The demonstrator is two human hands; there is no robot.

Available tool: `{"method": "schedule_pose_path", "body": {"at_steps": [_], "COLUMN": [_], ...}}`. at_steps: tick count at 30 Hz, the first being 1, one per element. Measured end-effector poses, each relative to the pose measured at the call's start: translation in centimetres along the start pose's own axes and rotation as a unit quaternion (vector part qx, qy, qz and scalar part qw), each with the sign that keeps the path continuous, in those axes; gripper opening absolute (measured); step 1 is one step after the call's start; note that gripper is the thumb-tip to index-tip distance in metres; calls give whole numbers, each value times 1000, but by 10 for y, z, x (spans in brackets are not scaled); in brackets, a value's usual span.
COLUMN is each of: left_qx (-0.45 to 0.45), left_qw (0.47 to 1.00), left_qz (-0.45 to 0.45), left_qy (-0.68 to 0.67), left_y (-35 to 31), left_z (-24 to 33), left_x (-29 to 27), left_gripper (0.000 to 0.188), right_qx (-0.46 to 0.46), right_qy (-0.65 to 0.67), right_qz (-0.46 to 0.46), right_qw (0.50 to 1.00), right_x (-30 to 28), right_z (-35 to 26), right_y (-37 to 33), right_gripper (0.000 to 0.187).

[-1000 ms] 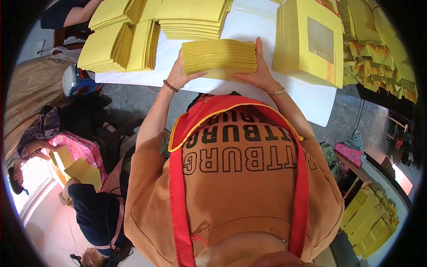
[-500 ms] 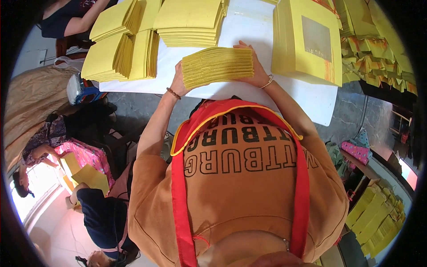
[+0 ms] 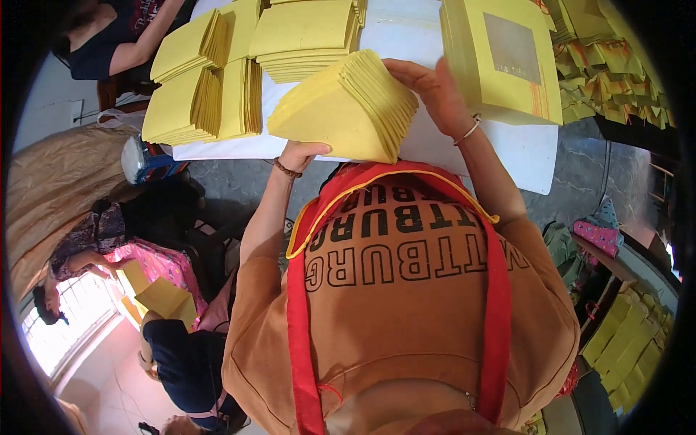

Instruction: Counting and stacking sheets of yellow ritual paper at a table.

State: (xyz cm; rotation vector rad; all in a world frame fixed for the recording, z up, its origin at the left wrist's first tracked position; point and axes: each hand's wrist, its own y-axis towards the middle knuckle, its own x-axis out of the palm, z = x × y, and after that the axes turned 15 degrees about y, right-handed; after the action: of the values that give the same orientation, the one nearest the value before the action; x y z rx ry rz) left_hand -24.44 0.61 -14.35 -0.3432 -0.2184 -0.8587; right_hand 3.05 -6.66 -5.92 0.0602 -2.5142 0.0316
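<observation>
The person's left grip (image 3: 301, 154), a bare hand, is closed on the near left edge of a stack of yellow paper (image 3: 326, 109), thumb on top. The right grip (image 3: 428, 83) is loose and spread, by the stack's far right side; it is hard to tell if it touches. The stack is tilted at the front of the white surface (image 3: 500, 148), its sheets fanned on the right. Yellow piles (image 3: 174, 105) sit to the left, and a tall yellow block (image 3: 467, 72) stands to the right. This looks like the step of making the sheets even. The next move seems to call for pressing the fanned edges while holding on.
</observation>
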Motion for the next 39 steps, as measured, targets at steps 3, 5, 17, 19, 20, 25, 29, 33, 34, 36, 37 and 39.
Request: {"method": "schedule_pose_path", "body": {"at_steps": [3,5,17,19,20,25,29,33,34,36,37,39], "left_qx": [-20,-36,-14,-7,-19,10,144,87,113,84,57,18], "left_qw": [1000,999,983,980,965,979,824,804,778,774,768,846], "left_qz": [6,15,10,15,16,60,35,1,3,19,31,25], "left_qy": [-11,-16,180,200,262,197,547,588,618,628,637,532], "left_y": [-2,-3,4,6,8,16,27,28,27,28,28,27], "left_z": [-3,-1,35,41,44,31,12,2,5,11,16,27], "left_x": [-1,-1,9,11,9,-10,-17,-35,-36,-29,-24,-16], "left_gripper": [74,74,61,58,54,46,69,92,91,92,93,95], "right_qx": [92,98,36,31,6,-69,-66,-67,-65,-59,-58,-7], "right_qy": [119,72,-273,-285,-317,-393,-314,-299,-299,-415,-415,-205], "right_qz": [23,42,-33,-40,-51,-81,-59,-40,-43,-52,-57,-1], "right_qw": [988,992,961,957,947,913,945,951,951,906,906,979], "right_x": [5,19,36,31,27,1,-45,-48,-50,-52,-50,-40], "right_z": [-4,-6,-14,-16,-17,8,73,82,84,84,83,76], "right_y": [3,3,-16,-16,-15,-6,-6,0,0,4,5,3], "right_gripper": [65,64,100,98,97,97,100,99,99,97,97,83]}}
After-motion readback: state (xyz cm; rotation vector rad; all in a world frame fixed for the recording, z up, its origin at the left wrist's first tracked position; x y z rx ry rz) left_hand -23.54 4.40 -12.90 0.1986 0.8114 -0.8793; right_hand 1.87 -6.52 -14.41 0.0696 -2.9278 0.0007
